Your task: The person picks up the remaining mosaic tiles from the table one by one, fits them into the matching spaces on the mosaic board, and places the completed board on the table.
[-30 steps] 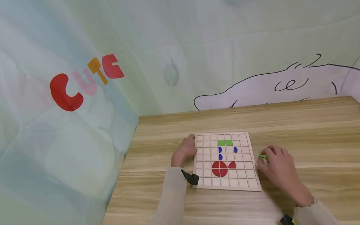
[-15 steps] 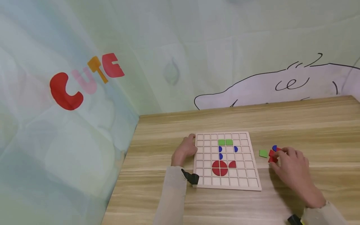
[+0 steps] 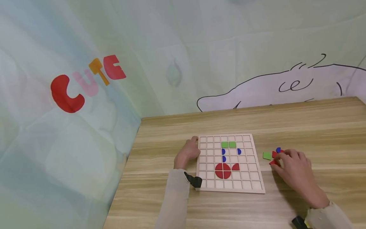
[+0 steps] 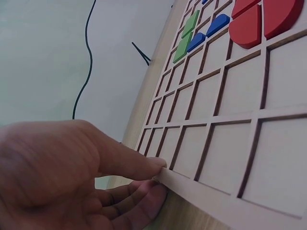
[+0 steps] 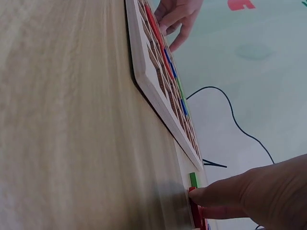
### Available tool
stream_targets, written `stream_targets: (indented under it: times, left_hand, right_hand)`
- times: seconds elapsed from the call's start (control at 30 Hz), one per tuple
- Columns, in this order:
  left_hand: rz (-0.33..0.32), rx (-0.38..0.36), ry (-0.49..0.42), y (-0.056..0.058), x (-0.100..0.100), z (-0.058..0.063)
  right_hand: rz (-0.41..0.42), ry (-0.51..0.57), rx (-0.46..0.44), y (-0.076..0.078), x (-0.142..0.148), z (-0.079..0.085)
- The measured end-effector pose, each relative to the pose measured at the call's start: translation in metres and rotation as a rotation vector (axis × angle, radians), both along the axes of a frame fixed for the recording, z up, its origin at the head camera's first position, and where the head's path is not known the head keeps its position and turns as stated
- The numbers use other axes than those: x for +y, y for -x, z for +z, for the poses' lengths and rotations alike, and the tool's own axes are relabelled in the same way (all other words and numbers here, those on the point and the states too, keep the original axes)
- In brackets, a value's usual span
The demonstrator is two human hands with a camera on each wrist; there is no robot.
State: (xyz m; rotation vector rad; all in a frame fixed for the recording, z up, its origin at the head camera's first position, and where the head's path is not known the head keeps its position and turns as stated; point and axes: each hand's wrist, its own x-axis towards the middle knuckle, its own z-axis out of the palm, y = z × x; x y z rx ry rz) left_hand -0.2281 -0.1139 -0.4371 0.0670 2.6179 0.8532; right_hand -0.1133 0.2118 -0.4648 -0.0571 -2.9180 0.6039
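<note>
A pale wooden grid board (image 3: 207,184) lies on the table. Along its left edge, my left hand (image 3: 188,153) grips the frame, the thumb on the rim and the other fingers against the side in the left wrist view. Set in the squares are two green square tiles (image 3: 228,144), several blue half-circles (image 3: 224,159) and several red quarter-circles (image 3: 223,171). To the right of the board, my right hand (image 3: 295,168) pinches a red piece (image 5: 195,211) with thumb and forefinger. Other small pieces around its fingertips are partly hidden by the hand.
Between the board and my right hand, a loose green square tile (image 3: 267,155) lies on the wooden table (image 3: 171,127). A blue half-circle (image 3: 278,149) sits just beyond the fingers. Fabric-covered walls (image 3: 171,47) rise behind and on the left.
My right hand has left the green tile on the table and moved right to the red pieces. One red piece has shifted slightly left under its fingers. My left hand stays put.
</note>
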Motion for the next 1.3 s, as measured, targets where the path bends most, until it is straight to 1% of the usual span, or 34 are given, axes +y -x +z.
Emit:
stream_targets:
  times: [0.2,0.37,0.43,0.6,0.83,1.0,1.1,1.17,1.3]
  left_hand:
    - [-0.008,0.004,0.001,-0.001,0.000,0.001]
    - [-0.012,0.004,-0.004,-0.002,0.000,0.002]
    - [-0.008,0.002,-0.004,-0.002,0.000,0.001]
    - [0.002,-0.001,-0.008,-0.002,0.001,0.000]
    - [0.004,-0.007,-0.025,-0.002,0.001,0.002]
    - [0.004,-0.001,-0.012,-0.002,0.001,0.003]
    - [0.004,-0.006,-0.010,-0.001,0.000,0.002]
    - [0.002,-0.005,-0.009,-0.001,0.000,0.001]
    - [-0.002,-0.003,-0.008,-0.001,-0.001,0.002]
  right_hand:
    - [0.021,-0.020,0.017,0.002,0.000,0.000]
    - [-0.012,0.011,0.024,0.001,-0.003,0.002]
    - [-0.025,0.033,0.050,0.000,-0.006,0.005]
    - [-0.014,0.068,0.118,-0.004,-0.020,0.013]
    - [0.037,0.088,0.167,-0.010,-0.046,0.010]
    - [0.079,0.065,0.142,-0.012,-0.065,0.007]
    - [0.102,0.036,0.100,-0.012,-0.076,0.006]
    - [0.113,0.021,0.071,-0.011,-0.083,0.005]
    - [0.121,-0.005,0.055,-0.011,-0.095,0.003]
